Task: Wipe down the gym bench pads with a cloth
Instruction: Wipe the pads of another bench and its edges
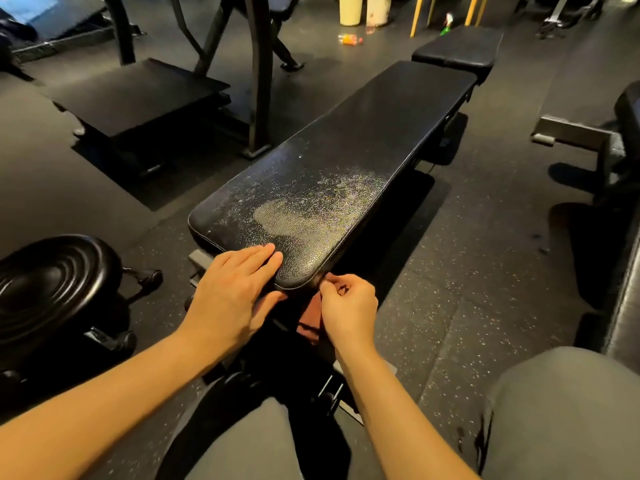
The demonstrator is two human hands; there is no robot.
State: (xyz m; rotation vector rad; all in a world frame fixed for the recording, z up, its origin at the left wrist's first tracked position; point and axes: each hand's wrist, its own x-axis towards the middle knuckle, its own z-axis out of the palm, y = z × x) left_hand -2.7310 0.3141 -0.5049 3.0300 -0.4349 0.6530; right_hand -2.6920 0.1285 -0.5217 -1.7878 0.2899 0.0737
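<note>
Sitting at the near end of the bench pad (332,161), its long axis running far-right. Left hand (228,289) lies flat on it, fingers together; right hand (346,306) curls at the near-right corner, can't tell pinching what.

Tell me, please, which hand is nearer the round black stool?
Left. The left hand rests on the bench pad, toward the stool; the right hand sits beyond it, at the pad's corner.

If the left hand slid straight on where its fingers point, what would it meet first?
Likely the whitish patch on the bench pad, just ahead of the left hand resting on the pad's near end.
</note>
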